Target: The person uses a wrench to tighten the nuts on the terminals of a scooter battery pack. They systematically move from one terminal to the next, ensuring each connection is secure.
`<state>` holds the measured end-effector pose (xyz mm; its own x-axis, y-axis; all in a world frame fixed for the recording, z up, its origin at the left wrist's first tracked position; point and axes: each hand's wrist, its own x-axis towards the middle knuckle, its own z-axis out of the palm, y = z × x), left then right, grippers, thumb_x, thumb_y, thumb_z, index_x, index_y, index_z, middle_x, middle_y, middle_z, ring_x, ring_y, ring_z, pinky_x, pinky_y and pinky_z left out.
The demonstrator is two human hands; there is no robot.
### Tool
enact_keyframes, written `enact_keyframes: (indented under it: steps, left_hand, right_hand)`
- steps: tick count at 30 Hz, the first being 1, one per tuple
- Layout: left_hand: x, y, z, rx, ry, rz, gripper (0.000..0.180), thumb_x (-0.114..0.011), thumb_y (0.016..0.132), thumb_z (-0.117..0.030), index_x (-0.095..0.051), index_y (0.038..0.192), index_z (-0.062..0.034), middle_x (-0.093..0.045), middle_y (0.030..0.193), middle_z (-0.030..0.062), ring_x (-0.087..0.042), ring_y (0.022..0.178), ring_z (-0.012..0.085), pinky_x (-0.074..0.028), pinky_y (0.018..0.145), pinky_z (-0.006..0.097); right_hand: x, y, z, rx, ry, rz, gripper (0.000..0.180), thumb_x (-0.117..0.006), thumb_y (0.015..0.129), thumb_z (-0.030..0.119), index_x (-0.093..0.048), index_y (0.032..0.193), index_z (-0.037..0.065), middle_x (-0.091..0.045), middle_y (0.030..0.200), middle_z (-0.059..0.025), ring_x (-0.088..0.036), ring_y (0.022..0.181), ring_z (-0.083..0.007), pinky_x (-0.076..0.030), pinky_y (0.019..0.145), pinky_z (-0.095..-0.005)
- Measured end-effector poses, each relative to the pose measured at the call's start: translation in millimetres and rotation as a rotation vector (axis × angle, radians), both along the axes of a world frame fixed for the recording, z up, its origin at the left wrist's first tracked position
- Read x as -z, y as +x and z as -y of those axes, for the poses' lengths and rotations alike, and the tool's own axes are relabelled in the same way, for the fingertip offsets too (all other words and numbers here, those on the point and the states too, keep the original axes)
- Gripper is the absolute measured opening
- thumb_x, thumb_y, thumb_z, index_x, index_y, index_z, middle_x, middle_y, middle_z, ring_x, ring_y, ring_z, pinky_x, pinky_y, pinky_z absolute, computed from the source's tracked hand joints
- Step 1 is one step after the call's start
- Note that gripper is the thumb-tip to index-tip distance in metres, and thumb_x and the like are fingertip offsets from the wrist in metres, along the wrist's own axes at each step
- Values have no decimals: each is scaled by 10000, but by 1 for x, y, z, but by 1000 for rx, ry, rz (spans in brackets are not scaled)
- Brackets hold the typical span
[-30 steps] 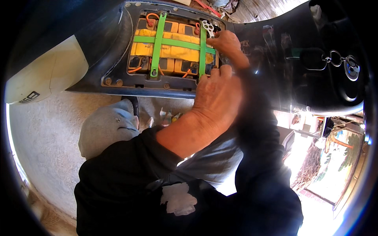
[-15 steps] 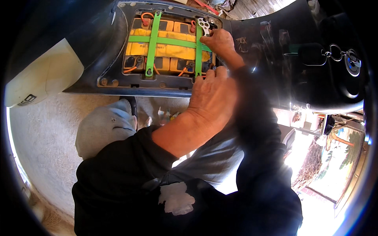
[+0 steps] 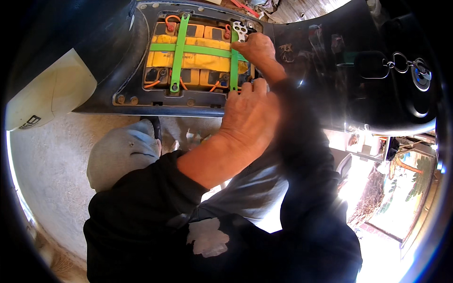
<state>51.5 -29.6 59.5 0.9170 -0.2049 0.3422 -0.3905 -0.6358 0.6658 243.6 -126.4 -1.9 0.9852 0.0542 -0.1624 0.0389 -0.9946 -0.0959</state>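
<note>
A flat silver wrench with several holes (image 3: 239, 31) stands out from my right hand (image 3: 257, 48), pinched between thumb and fingers. It lies over the far end of the right-hand green strap (image 3: 234, 66). My left hand (image 3: 250, 106) is curled at the near edge of the battery compartment, by that strap's near end; its fingertips, and anything in them, are hidden. Beneath the straps sit several yellow-orange batteries (image 3: 192, 30) with orange cables (image 3: 172, 18). A second green strap (image 3: 179, 52) crosses on the left, and a green band (image 3: 207, 50) runs sideways over a yellow wrap (image 3: 163, 59).
The compartment is set in a dark vehicle body (image 3: 132, 75). A cream panel (image 3: 52, 89) juts out at left. A key ring (image 3: 401, 62) with a fob lies on the black surface at right. My grey-clad knee (image 3: 123, 153) is below.
The whole view has shifted slightly, with the batteries a little farther left in the picture. Both hands keep nearly the same places on the compartment, and the wrench remains in my right hand.
</note>
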Motion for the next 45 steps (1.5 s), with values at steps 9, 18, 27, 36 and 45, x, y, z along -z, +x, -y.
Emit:
enact_keyframes:
  steps: [9,18,27,36,45]
  left_hand:
    - [-7,13,-9,-130,9,35,137,-700,764,-11,-621,873,15,-583,990,190,-643,902,371,-547,755,477]
    - [-10,11,-7,-106,-19,10,172,-684,698,48,-604,847,17,-577,1022,207,-643,924,380,-540,763,484]
    - [-19,13,-24,-128,60,-10,147,-679,805,-129,-723,896,-22,-633,1042,156,-652,983,313,-538,769,429]
    - [-10,8,-17,-106,17,-21,139,-709,749,-30,-632,863,-11,-584,995,173,-645,879,345,-531,708,466]
    - [-6,7,-6,-76,-23,11,136,-716,809,-81,-638,887,-2,-582,976,177,-643,885,346,-528,730,481]
  right_hand:
    - [-9,-12,-59,217,146,-91,573,-766,816,517,-769,1079,8,-751,1130,-200,-729,1081,-336,-578,935,-402]
    - [-12,-18,-55,322,234,-63,517,-740,813,445,-771,1028,-24,-755,1087,-223,-742,1038,-336,-584,903,-397]
    - [-12,-19,-82,407,414,-71,562,-730,781,455,-766,1004,-59,-753,1076,-241,-735,1036,-353,-568,923,-410]
    - [1,-12,-40,130,150,93,544,-756,772,545,-797,971,40,-764,1006,-196,-740,985,-360,-581,860,-441]
    - [-13,-11,13,83,74,106,476,-771,756,471,-793,972,48,-756,994,-213,-726,983,-385,-571,875,-457]
